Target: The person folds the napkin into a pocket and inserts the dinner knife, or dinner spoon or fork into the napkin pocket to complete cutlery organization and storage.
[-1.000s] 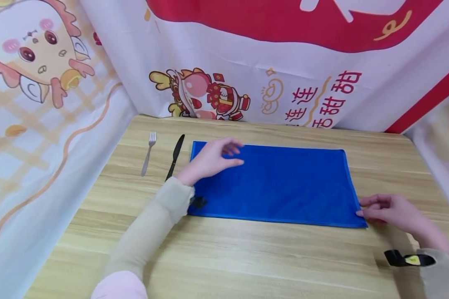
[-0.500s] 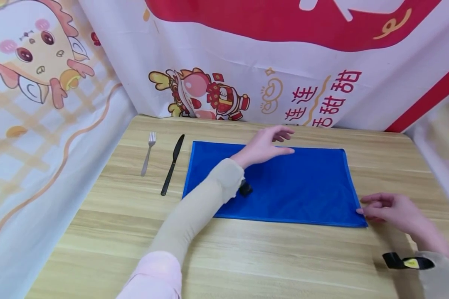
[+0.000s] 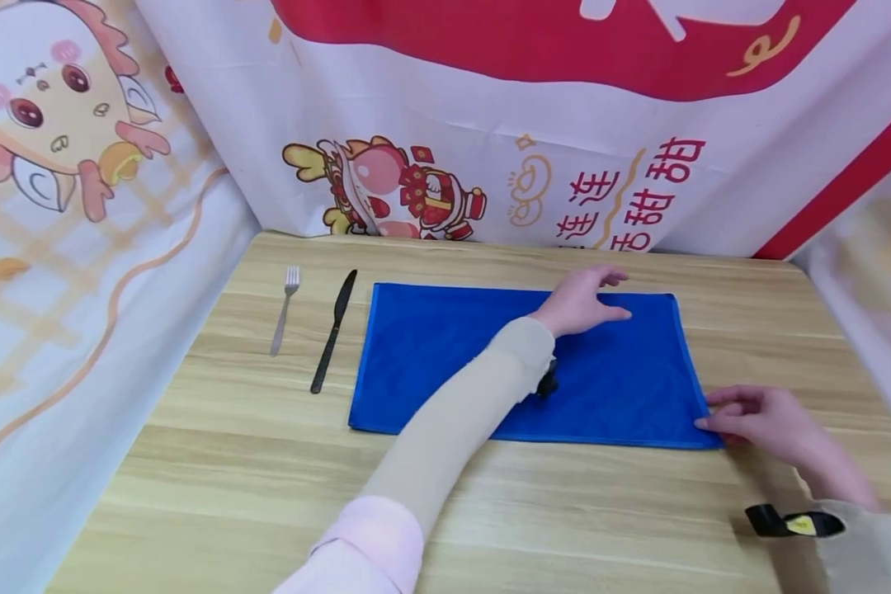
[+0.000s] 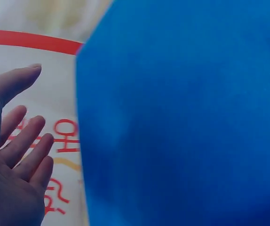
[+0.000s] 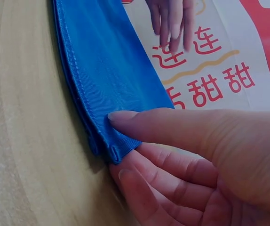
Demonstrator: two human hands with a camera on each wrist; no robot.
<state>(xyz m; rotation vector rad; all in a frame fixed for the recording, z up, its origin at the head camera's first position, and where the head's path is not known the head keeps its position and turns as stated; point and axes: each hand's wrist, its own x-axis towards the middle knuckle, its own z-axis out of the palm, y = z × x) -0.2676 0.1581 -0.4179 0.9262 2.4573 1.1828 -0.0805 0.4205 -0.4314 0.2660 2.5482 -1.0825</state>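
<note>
A folded blue cloth (image 3: pixel 445 355) lies flat on the wooden table, its long sides running left to right. Above its far right part, my left hand (image 3: pixel 581 302) hovers with fingers spread and nothing between them. The left wrist view has that hand (image 4: pixel 17 174) apart from the cloth (image 4: pixel 182 113). At the near right corner, my right hand (image 3: pixel 768 422) pinches the cloth's edge. In the right wrist view the thumb lies on top of the layered cloth (image 5: pixel 102 66) and fingers of the right hand (image 5: pixel 196 155) are beneath it.
Left of the cloth lie a black knife (image 3: pixel 334 332) and, farther left, a silver fork (image 3: pixel 285 309), both with handles toward me. A printed white and red curtain (image 3: pixel 431 99) hangs behind the wooden table (image 3: pixel 252 478), and another patterned one (image 3: pixel 82 272) hangs at left.
My left hand has swept rightward over the cloth, from its left part to its far right part. The right hand keeps its pinch at the corner. The head view has shifted slightly.
</note>
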